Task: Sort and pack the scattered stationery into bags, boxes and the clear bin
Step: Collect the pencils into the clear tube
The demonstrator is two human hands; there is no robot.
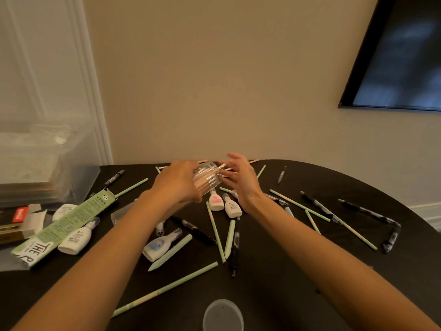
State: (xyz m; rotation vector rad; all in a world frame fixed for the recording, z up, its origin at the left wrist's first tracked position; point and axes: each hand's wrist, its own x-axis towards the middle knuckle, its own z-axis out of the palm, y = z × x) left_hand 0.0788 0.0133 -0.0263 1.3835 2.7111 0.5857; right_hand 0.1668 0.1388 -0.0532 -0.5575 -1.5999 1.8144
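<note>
My left hand [177, 183] grips a clear round tube [207, 176] filled with wooden pencils, held tilted above the dark table [274, 283]. Just right of the tube's mouth, my right hand [239, 180] has its fingers spread and touches the pencil ends. Several pale green pencils [167, 286] lie scattered over the table. Black pens [372, 212] lie at the right. Correction-fluid bottles [231, 206] lie under my hands, and others [76, 236] lie further left.
A green pencil box [64, 226] lies at the left. The clear bin [35, 163] stands at the far left, with small boxes [19, 218] before it. A translucent round lid [223, 315] sits at the near edge. A wall runs behind the table.
</note>
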